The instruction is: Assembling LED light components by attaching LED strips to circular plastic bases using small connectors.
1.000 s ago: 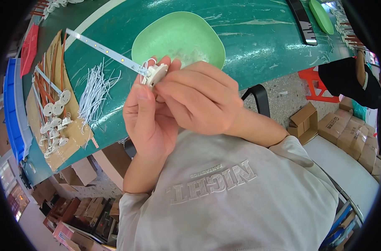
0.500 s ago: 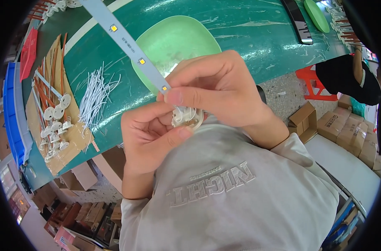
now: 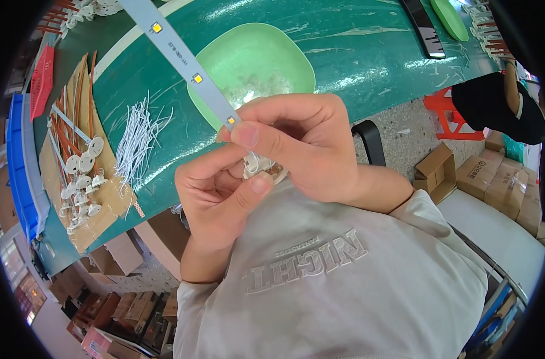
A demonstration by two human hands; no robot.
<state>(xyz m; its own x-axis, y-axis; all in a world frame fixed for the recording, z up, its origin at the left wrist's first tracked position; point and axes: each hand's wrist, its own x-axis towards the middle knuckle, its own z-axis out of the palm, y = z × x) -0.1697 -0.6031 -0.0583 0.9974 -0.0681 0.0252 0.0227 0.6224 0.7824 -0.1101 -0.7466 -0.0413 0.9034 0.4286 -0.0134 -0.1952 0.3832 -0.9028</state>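
My right hand [image 3: 305, 140] pinches the lower end of a long white LED strip [image 3: 183, 58] between thumb and fingers. The strip slants up and left, out of the picture, with yellow chips spaced along it. Just below, my left hand [image 3: 215, 194] grips a small round white plastic end cap [image 3: 254, 166], its thumb on the rim. Short white wire loops show between the strip's end and the cap. My fingers hide much of the cap. Behind my hands, a light green bowl [image 3: 260, 48] holds small clear pieces.
On the green table [image 3: 356, 36], left, lie a bundle of white wires [image 3: 138, 140] and a cardboard sheet [image 3: 108, 209] bearing strips with white caps. A black phone-like slab [image 3: 425, 33] lies at the far right. Beyond are a red stool [image 3: 446, 113], a person [image 3: 494, 107] and cartons [image 3: 494, 179].
My right hand has shifted slightly down, covering more of the end cap. The strip has slid a little left with it. My left hand keeps its grip.
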